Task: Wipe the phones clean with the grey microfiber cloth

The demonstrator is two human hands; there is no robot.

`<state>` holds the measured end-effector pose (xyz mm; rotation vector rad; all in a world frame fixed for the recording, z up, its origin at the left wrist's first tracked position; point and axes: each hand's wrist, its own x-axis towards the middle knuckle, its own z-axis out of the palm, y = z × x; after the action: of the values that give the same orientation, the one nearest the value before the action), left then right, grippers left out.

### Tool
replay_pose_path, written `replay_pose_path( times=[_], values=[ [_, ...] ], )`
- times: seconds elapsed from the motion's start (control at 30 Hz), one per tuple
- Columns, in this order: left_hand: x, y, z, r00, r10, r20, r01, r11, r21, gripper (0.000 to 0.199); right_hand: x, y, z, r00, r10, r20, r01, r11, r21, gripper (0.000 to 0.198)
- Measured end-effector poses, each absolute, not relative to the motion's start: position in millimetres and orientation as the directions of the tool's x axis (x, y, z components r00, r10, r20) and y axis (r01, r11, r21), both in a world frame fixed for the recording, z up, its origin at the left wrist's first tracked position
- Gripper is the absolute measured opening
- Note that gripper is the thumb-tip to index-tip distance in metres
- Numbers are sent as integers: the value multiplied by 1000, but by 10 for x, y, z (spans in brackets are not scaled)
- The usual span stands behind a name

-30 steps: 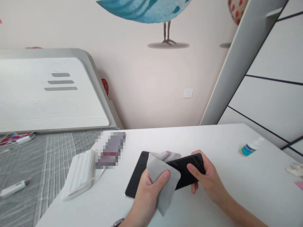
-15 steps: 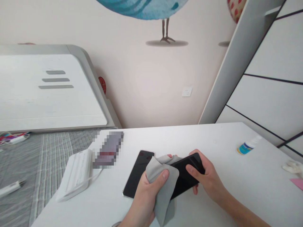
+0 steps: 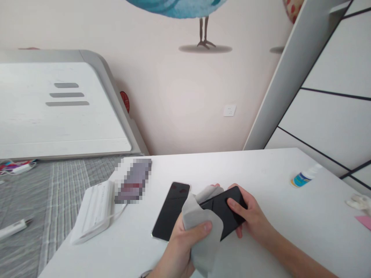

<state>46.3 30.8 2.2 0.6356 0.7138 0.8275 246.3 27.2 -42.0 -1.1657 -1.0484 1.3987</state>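
While phone in hands, edge uncovered.

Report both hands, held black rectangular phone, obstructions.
Left hand clasping grey fabric cloth over held phone. Right hand gripping phone's right end. No visible obstruction; second black rectangular phone alongside.

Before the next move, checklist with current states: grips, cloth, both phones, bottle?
1. Right hand gripping the held phone: ok, thumb on its dark face.
2. Left hand holding the cloth: ok, folded around the phone's other end.
3. Covered end in full view: not ok, cloth hides it.
4. Second phone flat on the table: ok.
5. Bottle clear of both hands: ok.
6. Held phone's underside unmarked: cannot tell, hidden.
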Motion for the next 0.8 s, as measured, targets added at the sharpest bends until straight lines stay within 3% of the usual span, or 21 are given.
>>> replay_pose_path(
  times=[0.13,0.23,0.33,0.47,0.6,0.67,0.8],
  values=[
    [475,335,-29,481,830,-284,-433,506,746,54,2429,234,-352,99,994,-54,-75,-47,-996,41],
    [494,387,-142,327,890,-318,-265,410,873,41,2405,170,-291,207,978,35,-6,37,-999,39],
    [496,392,-191,204,931,-302,-130,332,934,38,2420,161,-288,183,982,38,-1,38,-999,39],
    [470,320,-82,401,868,-292,-317,431,845,35,2472,237,-354,27,995,-99,-105,-95,-990,41],
    [452,290,20,544,795,-268,-455,548,702,60,2467,256,-365,9,992,-127,-113,-126,-986,40],
    [460,315,-9,499,818,-287,-428,520,739,58,2443,221,-333,93,993,-67,-69,-60,-996,40],
    [485,384,-159,262,892,-368,-193,422,886,46,2419,161,-278,202,979,40,17,37,-999,39]
  ],
)
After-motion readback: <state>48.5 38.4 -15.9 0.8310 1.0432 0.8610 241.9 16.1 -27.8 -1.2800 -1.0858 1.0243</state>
